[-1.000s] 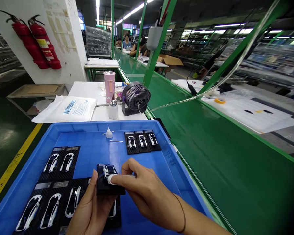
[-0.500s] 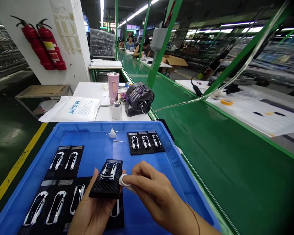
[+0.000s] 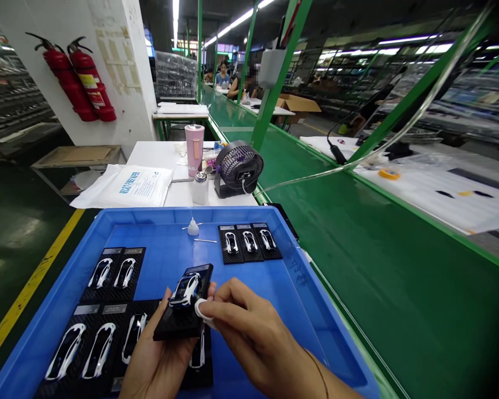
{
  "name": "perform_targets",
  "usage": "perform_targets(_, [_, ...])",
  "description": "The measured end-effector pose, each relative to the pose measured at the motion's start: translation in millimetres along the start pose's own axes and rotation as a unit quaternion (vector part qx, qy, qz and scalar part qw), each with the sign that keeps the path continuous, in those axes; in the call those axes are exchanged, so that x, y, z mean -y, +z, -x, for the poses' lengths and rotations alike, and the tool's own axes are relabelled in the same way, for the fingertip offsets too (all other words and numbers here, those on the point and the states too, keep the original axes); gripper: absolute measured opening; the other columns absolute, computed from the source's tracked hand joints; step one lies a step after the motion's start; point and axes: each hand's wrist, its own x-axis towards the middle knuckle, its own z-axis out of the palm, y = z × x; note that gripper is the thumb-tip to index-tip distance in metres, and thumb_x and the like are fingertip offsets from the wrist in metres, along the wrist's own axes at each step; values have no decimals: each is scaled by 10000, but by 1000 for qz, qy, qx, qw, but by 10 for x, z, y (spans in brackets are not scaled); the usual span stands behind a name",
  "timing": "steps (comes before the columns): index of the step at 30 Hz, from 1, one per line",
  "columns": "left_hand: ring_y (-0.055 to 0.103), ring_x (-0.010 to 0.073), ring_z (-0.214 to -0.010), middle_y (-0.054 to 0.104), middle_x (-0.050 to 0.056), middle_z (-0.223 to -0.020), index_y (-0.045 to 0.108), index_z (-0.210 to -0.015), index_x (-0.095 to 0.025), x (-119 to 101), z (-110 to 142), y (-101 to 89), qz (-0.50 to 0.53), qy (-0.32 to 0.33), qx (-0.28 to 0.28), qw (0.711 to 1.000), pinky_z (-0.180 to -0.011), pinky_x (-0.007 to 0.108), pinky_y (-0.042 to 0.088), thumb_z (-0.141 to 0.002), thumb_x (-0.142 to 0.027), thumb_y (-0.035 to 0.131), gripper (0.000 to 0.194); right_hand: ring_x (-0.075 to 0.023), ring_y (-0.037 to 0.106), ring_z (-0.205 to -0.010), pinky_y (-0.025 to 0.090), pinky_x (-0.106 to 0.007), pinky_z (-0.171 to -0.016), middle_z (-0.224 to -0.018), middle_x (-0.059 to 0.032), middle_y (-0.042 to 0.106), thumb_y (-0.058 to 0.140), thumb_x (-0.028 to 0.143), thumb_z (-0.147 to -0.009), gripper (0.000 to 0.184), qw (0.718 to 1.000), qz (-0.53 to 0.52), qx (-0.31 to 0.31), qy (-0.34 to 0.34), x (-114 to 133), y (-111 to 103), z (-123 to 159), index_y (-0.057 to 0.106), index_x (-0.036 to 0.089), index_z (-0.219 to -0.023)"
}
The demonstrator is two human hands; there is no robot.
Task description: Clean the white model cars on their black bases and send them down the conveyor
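My left hand [image 3: 160,354] is closed around the edges of a model car on a black base [image 3: 185,321], held tilted above the tray. The small car [image 3: 186,290] on it is white with black and blue parts. My right hand [image 3: 253,330] pinches a white cloth [image 3: 203,311], which lies over the fingertip and touches the base's right side by the car. A blue tray [image 3: 328,327] lies beneath both hands. Similar model cars [image 3: 98,349] on black bases stand at its left, partly hidden by my left hand. Another group of model cars [image 3: 249,242] is at the far right.
A white dropper bottle [image 3: 193,227] and cotton swabs [image 3: 205,240] lie in the tray. Beyond it are a fan [image 3: 239,169], a pink tumbler [image 3: 194,151], a glass bottle [image 3: 200,189] and a white bag [image 3: 125,187]. A green conveyor belt [image 3: 382,266] runs along the right.
My left hand has tilted and turned the model car's base. The cloth in my right hand has shifted slightly left, along the base towards the car. The view has moved a little.
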Motion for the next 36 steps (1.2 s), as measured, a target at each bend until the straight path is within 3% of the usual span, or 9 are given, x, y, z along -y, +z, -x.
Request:
perform_targets(4, [641,234,-853,633,270,-914,336,-1260,97,-3,-9,-31,-2,-4,15,1000,-688,303,546,-926,-242,218,490,-38,441,-843,418,-157,-738,-942,-52,462,438,75,-836,374,1000,14,2,-3,0,-9,-5,514,223,-1170])
perform_targets(10, [550,272,-1049,593,260,-1060,283,-1316,50,-48,-11,-52,-2,-17,44,999,-837,386,495,-918,-299,284,530,-35,450,-804,419,-157,-712,-914,-49,458,443,91,-834,370,998,59,-3,6,-43,-7,57,523,232,-1166])
perform_targets(17, [536,338,-1045,563,273,-1109,405,-1268,-1,-51,14,-72,-74,58,52,994,-881,524,440,-909,-269,291,462,-32,432,-773,398,-153,-675,-879,-41,447,454,48,-813,425,993,89,-72,-10,-107,-73,44,495,230,-1195])
perform_targets(21, [551,309,-1036,601,167,-1111,551,-1156,-144,-25,21,-178,-97,67,94,989,-908,522,424,-839,-193,487,327,-28,444,-804,409,-136,-694,-885,-40,443,448,19,-809,432,991,63,-110,-32,-104,-53,-7,485,216,-1192])
perform_targets(25, [555,254,-1047,624,81,-1097,635,-998,-195,-2,26,-201,-86,45,78,992,-938,451,428,-761,-109,586,257,-46,444,-797,405,-154,-669,-932,-52,457,448,70,-813,419,990,111,-74,-38,-58,62,-48,482,234,-1197])
perform_targets(30, [539,246,-1073,587,101,-1159,588,-1113,-188,0,23,-223,-93,55,86,990,-945,410,434,-785,-145,573,331,-57,426,-721,379,-157,-600,-851,-58,456,386,131,-839,346,977,211,-10,-39,-21,139,-37,538,224,-1136])
perform_targets(33, [525,261,-1091,566,127,-1185,554,-1167,-172,-7,7,-258,-118,58,114,985,-946,425,428,-808,-174,547,359,-52,435,-736,399,-156,-636,-830,-52,451,409,103,-820,341,982,179,9,-62,-42,73,27,555,220,-1104])
perform_targets(36, [528,285,-1081,573,137,-1171,567,-1155,-181,-9,2,-251,-137,73,108,982,-921,466,438,-799,-197,561,356,-35,440,-763,413,-143,-683,-847,-39,453,460,60,-804,371,994,94,-35,-49,-74,-9,76,528,224,-1130])
